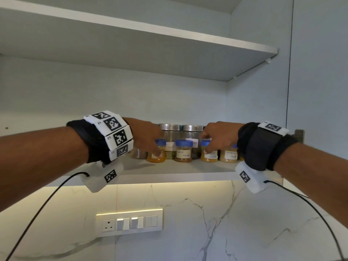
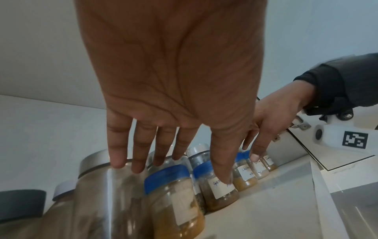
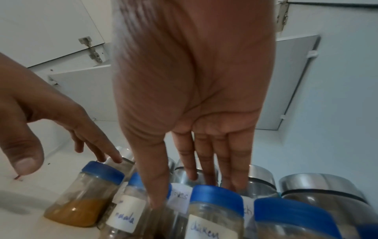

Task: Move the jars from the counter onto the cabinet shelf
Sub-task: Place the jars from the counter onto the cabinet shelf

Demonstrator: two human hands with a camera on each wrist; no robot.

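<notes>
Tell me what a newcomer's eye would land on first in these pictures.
First, the two hands reaching into the cabinet: the left hand and the right hand, fingers straight, over a row of blue-lidded spice jars on the lower shelf. Behind that row stand taller steel-lidded jars. Below, a lit strip glows over the marble wall and switch panel.

Right hand point(image 3: 194, 97) over the spice jars

Its straight fingers point(image 3: 204, 158) reach down among blue-lidded jars point(image 3: 216, 210) and steel-lidded jars point(image 3: 319, 189); the left hand point(image 3: 40, 103) is near the turmeric-coloured jar point(image 3: 85, 198).
</notes>
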